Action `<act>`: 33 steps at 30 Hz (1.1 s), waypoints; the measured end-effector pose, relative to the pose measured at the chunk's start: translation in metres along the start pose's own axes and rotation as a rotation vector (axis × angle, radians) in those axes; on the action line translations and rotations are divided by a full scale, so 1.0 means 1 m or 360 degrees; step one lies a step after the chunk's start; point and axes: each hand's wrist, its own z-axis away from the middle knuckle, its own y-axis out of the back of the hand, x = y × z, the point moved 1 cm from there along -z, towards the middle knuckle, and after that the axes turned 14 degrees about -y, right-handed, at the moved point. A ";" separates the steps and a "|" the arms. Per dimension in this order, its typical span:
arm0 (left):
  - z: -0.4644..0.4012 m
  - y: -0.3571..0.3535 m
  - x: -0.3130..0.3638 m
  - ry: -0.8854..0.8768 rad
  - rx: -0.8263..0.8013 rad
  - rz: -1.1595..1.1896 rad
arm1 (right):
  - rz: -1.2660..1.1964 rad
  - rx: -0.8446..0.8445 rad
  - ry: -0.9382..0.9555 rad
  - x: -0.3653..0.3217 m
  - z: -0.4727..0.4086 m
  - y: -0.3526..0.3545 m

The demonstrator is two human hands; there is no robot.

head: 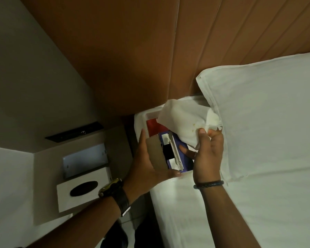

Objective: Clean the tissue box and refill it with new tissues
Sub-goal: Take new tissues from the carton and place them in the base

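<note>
The left hand [147, 158] has its grip around an opened tissue pack [170, 154] over the bed [258, 203]; the right hand [208, 154] pinches white tissues [184, 122]. The white tissue box [82, 190] sits on the tabletop [48, 176] at eight o'clock.

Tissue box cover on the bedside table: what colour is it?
White tissue box cover, with a dark oval opening; head view.

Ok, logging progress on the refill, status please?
Left hand grips opened tissue pack. Right hand pinches tissue wad pulled from it. White tissue box waits on nightstand, untouched. Nothing in the way.
</note>
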 end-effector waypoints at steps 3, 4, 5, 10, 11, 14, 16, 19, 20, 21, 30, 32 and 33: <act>0.001 0.005 0.003 -0.0072 0.0106 0.0111 | -0.0173 0.0035 -0.0089 0.001 -0.005 0.006; 0.002 0.005 0.003 -0.0128 0.0094 0.0040 | -0.0236 0.0047 -0.0130 0.002 -0.006 0.006; 0.002 0.005 0.002 -0.0196 0.0041 -0.0057 | -0.0301 0.0055 -0.0161 0.003 -0.008 0.006; 0.000 -0.004 -0.009 -0.0570 -0.0445 -0.0728 | -0.0433 0.0061 -0.0372 0.000 -0.011 0.011; -0.003 -0.003 -0.013 -0.0638 -0.0450 -0.0832 | -0.0415 0.0077 -0.0365 -0.002 -0.011 0.013; -0.010 -0.001 -0.029 -0.0643 -0.0358 -0.0888 | -0.0362 0.0138 -0.0330 -0.008 -0.014 0.022; -0.013 -0.001 -0.038 -0.0654 -0.0399 -0.0916 | -0.0338 0.0165 -0.0309 -0.010 -0.016 0.030; -0.021 -0.005 -0.040 -0.0756 -0.0519 -0.0973 | -0.0273 0.0184 -0.0259 -0.015 -0.018 0.037; -0.026 -0.010 -0.039 -0.0811 -0.0491 -0.0969 | -0.0247 0.0193 -0.0231 -0.019 -0.019 0.038; -0.031 -0.017 -0.036 -0.0854 -0.0451 -0.0978 | -0.0223 0.0210 -0.0193 -0.023 -0.020 0.040; -0.084 -0.104 -0.008 -0.0412 -0.0744 -0.1831 | 0.0132 0.0315 0.0178 -0.091 -0.029 0.051; -0.097 -0.116 -0.007 -0.0305 -0.0874 -0.1941 | 0.0144 0.0287 0.0269 -0.105 -0.026 0.050; -0.102 -0.123 -0.007 -0.0255 -0.0951 -0.2001 | 0.0147 0.0263 0.0317 -0.110 -0.024 0.049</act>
